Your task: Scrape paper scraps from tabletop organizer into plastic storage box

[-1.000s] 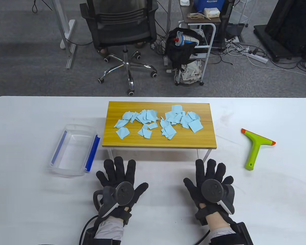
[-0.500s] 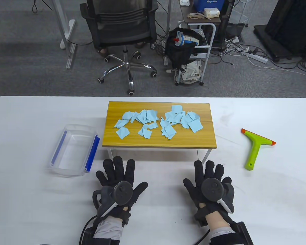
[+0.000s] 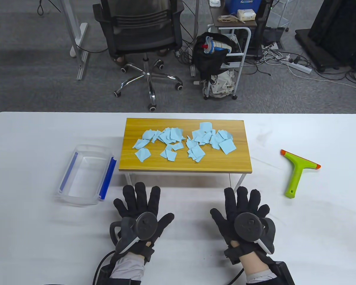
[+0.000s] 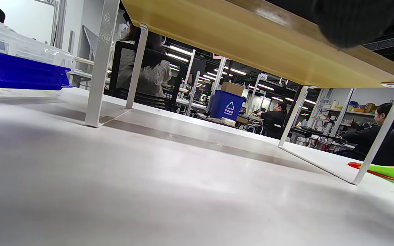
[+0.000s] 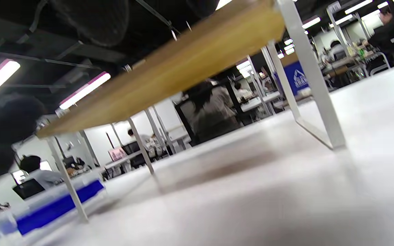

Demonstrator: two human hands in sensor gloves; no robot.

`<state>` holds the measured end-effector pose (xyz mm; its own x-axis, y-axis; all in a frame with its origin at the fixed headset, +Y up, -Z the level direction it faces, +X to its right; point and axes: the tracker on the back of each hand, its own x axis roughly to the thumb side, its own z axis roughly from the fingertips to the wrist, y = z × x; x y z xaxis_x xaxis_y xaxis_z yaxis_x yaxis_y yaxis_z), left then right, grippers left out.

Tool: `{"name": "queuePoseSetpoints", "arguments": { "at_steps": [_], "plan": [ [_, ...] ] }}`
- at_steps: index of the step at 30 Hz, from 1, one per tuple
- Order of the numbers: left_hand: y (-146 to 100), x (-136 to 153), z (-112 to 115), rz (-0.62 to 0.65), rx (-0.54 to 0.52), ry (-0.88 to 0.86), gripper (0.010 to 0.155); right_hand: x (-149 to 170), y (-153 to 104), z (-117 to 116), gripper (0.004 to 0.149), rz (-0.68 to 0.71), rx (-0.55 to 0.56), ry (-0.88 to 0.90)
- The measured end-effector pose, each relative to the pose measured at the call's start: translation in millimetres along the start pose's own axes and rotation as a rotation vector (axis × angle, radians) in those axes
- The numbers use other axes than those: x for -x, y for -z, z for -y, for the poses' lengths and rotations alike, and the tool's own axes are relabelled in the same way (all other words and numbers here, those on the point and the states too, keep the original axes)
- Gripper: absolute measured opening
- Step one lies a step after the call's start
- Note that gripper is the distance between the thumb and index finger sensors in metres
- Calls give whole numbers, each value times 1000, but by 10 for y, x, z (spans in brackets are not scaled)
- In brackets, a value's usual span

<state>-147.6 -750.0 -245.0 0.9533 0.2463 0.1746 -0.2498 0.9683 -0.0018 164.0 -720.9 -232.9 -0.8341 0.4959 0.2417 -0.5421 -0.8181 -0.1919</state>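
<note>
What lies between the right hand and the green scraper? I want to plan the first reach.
Nothing visible does. The right hand lies flat on the white table in front of the wooden organizer, and only bare tabletop separates it from the green scraper off to its right.

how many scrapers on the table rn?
1. The green scraper lies on the white table, right of the wooden organizer, untouched. None other visible; the space under the organizer looks bare.
</note>
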Motion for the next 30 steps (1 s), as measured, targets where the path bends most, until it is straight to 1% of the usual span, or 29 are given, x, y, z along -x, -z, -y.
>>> {"name": "queuePoseSetpoints", "arguments": {
  "at_steps": [1, 3, 7, 9, 13, 15, 19, 22, 23, 24, 26, 29, 30],
  "plan": [
    [3, 1, 1, 0, 3, -5, 93, -40, 16, 90, 76, 21, 61, -4],
    [6, 2, 6, 4, 7, -11, 93, -72, 76, 238, 75, 34, 123, -8],
    [24, 12, 36, 9, 32, -14, 93, 49, 303, 573, 75, -12, 168, -29],
    [36, 8, 58, 9, 43, -15, 92, 205, 450, 730, 75, -62, 142, -17],
    [64, -11, 93, 18, 62, -4, 92, 544, 672, 934, 76, -177, 79, -15],
    [71, -26, 96, 21, 61, 1, 92, 765, 775, 1033, 76, -254, 68, -40],
    [89, -32, 92, 14, 66, 2, 92, 1185, 892, 1169, 76, -457, 53, -4],
    [97, -14, 77, 10, 61, -12, 92, 1473, 920, 1173, 74, -599, 47, -15],
    [99, -12, 74, 7, 59, -18, 92, 1520, 921, 1162, 74, -625, 45, -23],
    [100, -11, 70, 6, 57, -20, 92, 1669, 924, 1113, 75, -708, 27, -53],
    [99, -14, 64, 3, 53, -15, 91, 1839, 921, 1008, 76, -805, 0, -82],
    [105, -14, 69, -1, 52, -13, 92, 2018, 928, 822, 76, -886, -48, -129],
    [106, -12, 67, -2, 53, -13, 92, 2092, 938, 714, 75, -915, -92, -173]
  ]
}}
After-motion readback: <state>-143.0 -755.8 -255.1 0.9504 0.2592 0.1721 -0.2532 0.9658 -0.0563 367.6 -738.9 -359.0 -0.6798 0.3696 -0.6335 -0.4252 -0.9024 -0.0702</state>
